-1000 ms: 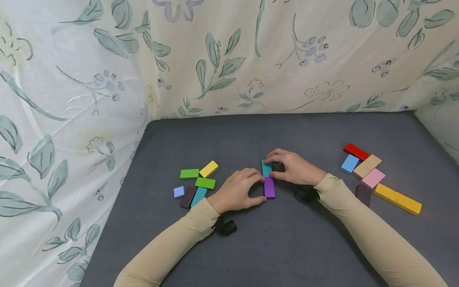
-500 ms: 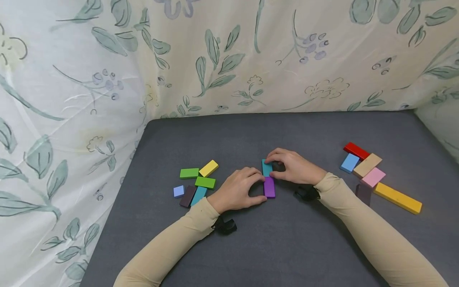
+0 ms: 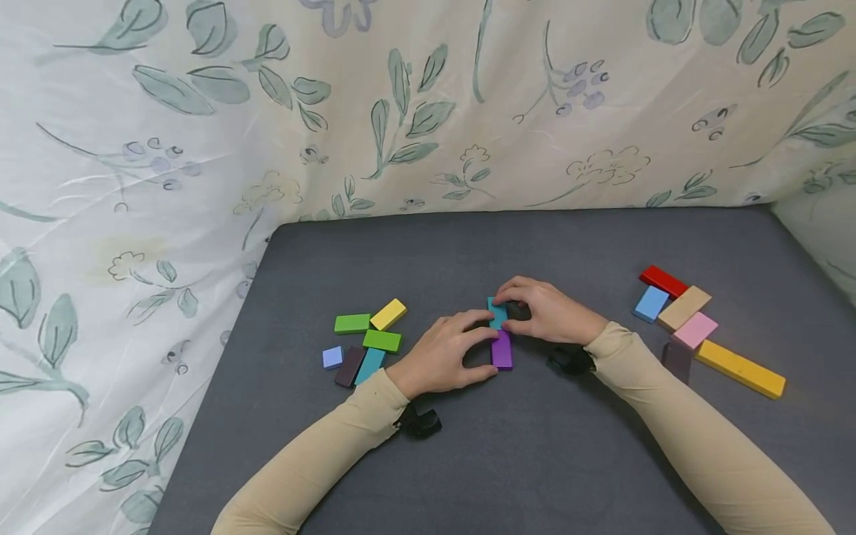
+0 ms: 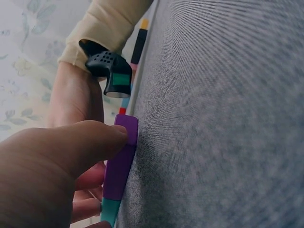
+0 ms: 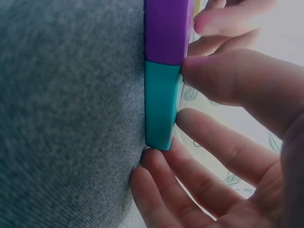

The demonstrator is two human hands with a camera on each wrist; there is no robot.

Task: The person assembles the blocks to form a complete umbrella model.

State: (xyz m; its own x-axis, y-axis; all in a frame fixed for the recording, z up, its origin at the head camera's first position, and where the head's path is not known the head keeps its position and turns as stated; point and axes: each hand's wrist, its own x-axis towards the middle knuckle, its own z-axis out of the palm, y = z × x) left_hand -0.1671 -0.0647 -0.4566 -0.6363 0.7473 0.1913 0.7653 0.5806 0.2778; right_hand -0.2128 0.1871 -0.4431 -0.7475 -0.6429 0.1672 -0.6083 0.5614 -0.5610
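A purple block (image 3: pixel 502 355) and a teal block (image 3: pixel 498 320) lie end to end on the dark grey cloth, the teal one farther from the body. My left hand (image 3: pixel 443 358) holds the purple block, its thumb at the near end, as the left wrist view shows too. One finger of that hand reaches up to the teal block's left side. With thumb and fingers, my right hand (image 3: pixel 555 312) grips the teal block (image 5: pixel 161 104) from the right. In the right wrist view its fingertips sit around the far end and its thumb is by the seam with the purple block.
On the left lie two green blocks (image 3: pixel 383 341), a yellow (image 3: pixel 388 314), a small blue (image 3: pixel 333 357), a dark (image 3: pixel 351 367) and another teal block (image 3: pixel 371 365). At right are red (image 3: pixel 663 281), blue (image 3: pixel 651 304), tan (image 3: pixel 684 308), pink (image 3: pixel 695 330), dark (image 3: pixel 677 362) and long yellow (image 3: pixel 741 369) blocks.
The fingers of my left hand have spread, one moving up along the side of the teal block. My right hand and both blocks stay in place.
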